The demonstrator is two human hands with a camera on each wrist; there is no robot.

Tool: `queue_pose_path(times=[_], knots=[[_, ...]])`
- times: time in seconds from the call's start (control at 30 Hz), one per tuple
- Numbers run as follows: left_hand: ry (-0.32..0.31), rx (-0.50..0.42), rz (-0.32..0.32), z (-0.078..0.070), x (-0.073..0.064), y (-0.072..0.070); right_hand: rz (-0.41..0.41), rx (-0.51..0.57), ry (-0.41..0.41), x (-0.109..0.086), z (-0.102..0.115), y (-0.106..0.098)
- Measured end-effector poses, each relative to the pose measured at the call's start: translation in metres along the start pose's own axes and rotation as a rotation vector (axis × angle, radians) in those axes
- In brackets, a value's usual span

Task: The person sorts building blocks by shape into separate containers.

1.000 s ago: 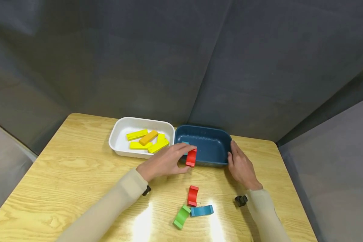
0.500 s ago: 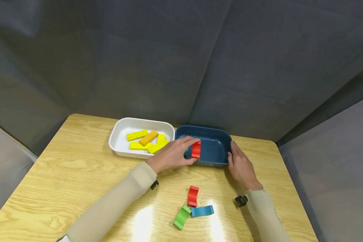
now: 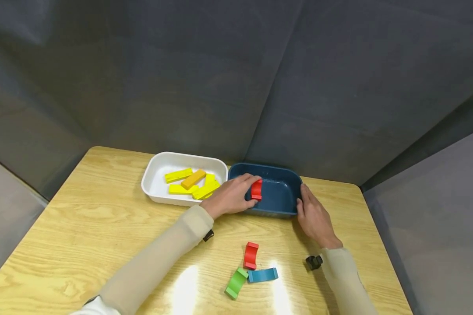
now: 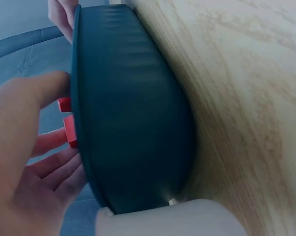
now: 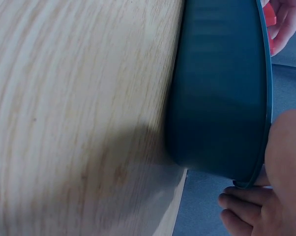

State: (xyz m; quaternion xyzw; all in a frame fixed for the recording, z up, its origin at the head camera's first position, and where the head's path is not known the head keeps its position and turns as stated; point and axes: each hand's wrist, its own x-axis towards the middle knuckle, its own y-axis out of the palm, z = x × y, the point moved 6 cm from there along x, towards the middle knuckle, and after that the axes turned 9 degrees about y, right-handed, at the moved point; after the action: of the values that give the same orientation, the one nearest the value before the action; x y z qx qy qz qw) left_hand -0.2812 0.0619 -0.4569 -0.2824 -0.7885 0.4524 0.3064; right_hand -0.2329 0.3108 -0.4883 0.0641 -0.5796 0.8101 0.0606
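Observation:
A red arch block point(image 3: 256, 190) is held between the thumb and fingers of my left hand point(image 3: 230, 194), low over the left half of the dark blue bin point(image 3: 280, 212). In the left wrist view, parts of the red block point(image 4: 70, 131) show beyond the bin's rim. My right hand point(image 3: 316, 218) holds the bin's right end, thumb and fingers at the rim. In the right wrist view, the bin's wall point(image 5: 219, 88) hides part of that grip. The left hand covers the bin's left end in the head view.
A white bin point(image 3: 154, 186) with several yellow blocks point(image 3: 178, 176) and an orange block point(image 3: 193, 179) stands left of the blue bin. Nearer on the wooden table point(image 3: 114, 223) lie red point(image 3: 250, 255), blue point(image 3: 263, 275) and green point(image 3: 236, 283) arch blocks. Grey curtains point(image 3: 189, 78) surround the table.
My left hand has carried the red arch block away from me and slightly right, from the near rim to over the blue bin's inside. The right hand stays put.

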Motion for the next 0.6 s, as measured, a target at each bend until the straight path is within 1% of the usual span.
queue_pose_path(times=[0.2,0.4,0.6], knots=[[-0.011,0.005,0.018,0.004,0.005,0.008,-0.01,0.002,-0.012,-0.001,0.0,-0.001],[-0.006,0.027,0.014,0.006,0.01,0.008,-0.031,0.007,-0.026,-0.002,0.001,-0.003],[-0.016,0.035,0.034,0.007,0.009,0.012,-0.013,0.007,-0.008,-0.002,0.002,-0.003]])
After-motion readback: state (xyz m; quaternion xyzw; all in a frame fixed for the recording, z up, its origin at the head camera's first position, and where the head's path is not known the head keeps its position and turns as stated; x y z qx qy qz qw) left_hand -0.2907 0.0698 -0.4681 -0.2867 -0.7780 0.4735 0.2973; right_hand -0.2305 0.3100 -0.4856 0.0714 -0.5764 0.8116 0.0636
